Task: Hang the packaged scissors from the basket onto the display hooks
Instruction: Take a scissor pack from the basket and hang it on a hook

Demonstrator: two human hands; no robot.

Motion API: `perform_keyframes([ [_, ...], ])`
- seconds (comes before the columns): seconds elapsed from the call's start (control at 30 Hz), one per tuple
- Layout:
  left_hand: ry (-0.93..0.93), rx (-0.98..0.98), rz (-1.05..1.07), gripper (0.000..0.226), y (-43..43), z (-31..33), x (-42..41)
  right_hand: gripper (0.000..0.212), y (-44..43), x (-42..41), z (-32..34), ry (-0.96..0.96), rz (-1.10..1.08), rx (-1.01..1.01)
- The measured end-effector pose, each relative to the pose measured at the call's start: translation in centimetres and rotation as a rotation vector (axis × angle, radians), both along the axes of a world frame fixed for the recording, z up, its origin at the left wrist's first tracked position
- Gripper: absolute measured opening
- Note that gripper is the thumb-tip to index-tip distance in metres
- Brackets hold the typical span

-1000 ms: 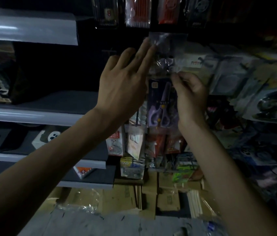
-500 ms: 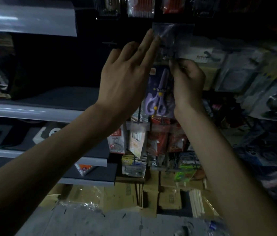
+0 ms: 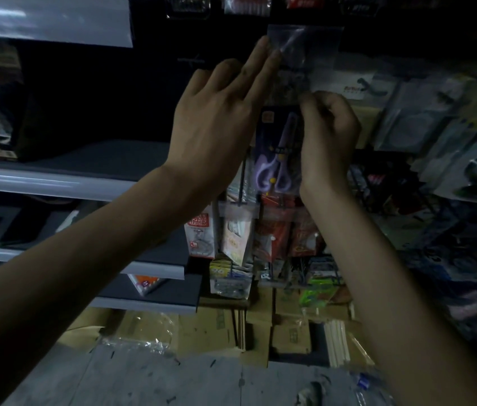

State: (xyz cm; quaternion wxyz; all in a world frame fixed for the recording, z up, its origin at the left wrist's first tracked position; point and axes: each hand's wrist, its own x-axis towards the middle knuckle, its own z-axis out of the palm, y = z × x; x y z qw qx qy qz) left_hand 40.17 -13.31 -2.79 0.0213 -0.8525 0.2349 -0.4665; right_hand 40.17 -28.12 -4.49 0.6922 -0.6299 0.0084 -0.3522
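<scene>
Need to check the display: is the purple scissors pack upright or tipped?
Upright: the scissors pack is held vertical, blades up, handles down, pinched by the right hand.

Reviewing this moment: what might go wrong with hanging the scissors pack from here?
1. The scene is dim, and no hook can be made out behind the clear flap of the packaged scissors, so the flap may miss it.
2. Only the right hand pinches the pack. The left hand merely touches the flap with straight fingers, so the pack might slip and drop.
</scene>
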Motion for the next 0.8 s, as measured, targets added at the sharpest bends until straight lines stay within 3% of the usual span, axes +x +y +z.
perform_keyframes([
  [0.4, -0.054, -0.014, 0.022, 0.06, -0.1, -0.4, 0.8, 0.004, 0.4, 2.9, 0.9, 0.02, -0.019, 0.05],
  [0.8, 0.019, -0.016, 0.0, 0.063, -0.4, 0.0, -0.1, 0.007, -0.5, 3.3, -0.3, 0.03, 0.019, 0.079],
])
